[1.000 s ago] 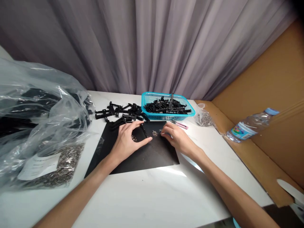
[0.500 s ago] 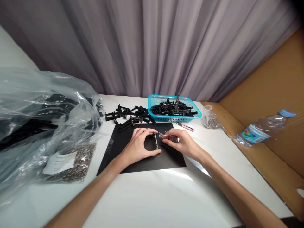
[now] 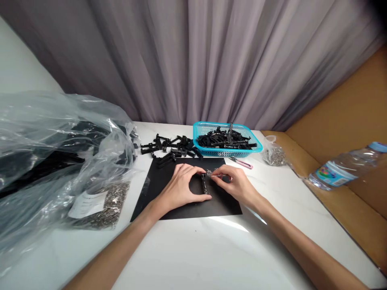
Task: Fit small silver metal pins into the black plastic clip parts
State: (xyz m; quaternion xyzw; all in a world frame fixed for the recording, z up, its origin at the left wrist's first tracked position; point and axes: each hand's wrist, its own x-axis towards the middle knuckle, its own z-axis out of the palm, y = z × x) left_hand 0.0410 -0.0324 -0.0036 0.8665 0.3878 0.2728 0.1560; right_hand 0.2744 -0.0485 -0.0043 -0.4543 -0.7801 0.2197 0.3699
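Observation:
My left hand [image 3: 181,187] arches over a black mat [image 3: 169,211], gripping a narrow black plastic part [image 3: 204,184] by its two ends between thumb and fingers. Across from it, my right hand [image 3: 234,181] pinches a slim metal tool, apparently tweezers [image 3: 215,176], whose tip points left. That tip is at a small heap of tiny silver metal pieces [image 3: 209,172], just right of the plastic part. Whether the tip holds a piece is too small to tell.
Loose black parts [image 3: 173,146] lie behind the mat, beside a blue basket [image 3: 258,148] of similar parts. A pink-handled cutter [image 3: 244,164] and a small bag of metal pieces [image 3: 274,155] are right. Large plastic bags [image 3: 99,161] stand left; a bottle [image 3: 335,171] lies far right.
The whole view has shifted slightly. The tool's tip now shows at the edge of the silver pieces, and the right fingers have moved a little. The left hand keeps its grip on the part.

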